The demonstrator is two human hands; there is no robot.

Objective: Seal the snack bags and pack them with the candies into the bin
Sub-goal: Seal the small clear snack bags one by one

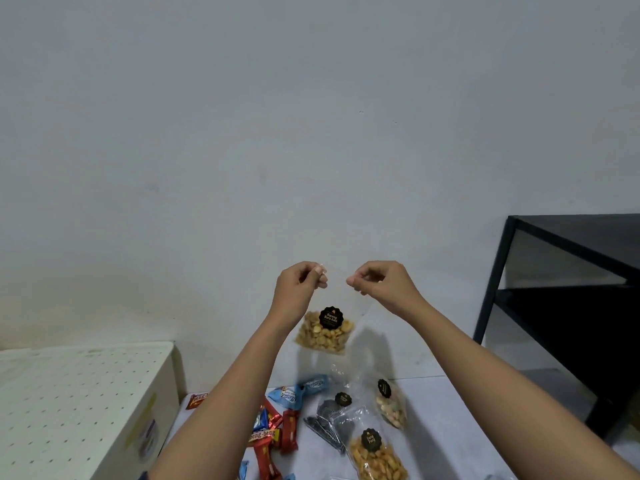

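A clear snack bag of pale nuts [325,332] with a round black label hangs in the air in front of the wall. My left hand [300,285] pinches its top left corner and my right hand [379,284] pinches its top right corner. Below on the white table [450,427] lie three more clear snack bags: one with dark contents [330,422], one with mixed pale snacks [391,405], one with orange nuts [375,460]. Red and blue wrapped candies [277,427] lie scattered under my left forearm.
A white perforated bin [76,407] with its lid on stands at the lower left, beside the table. A black metal shelf frame [554,289] stands at the right against the wall. The grey wall fills the upper view.
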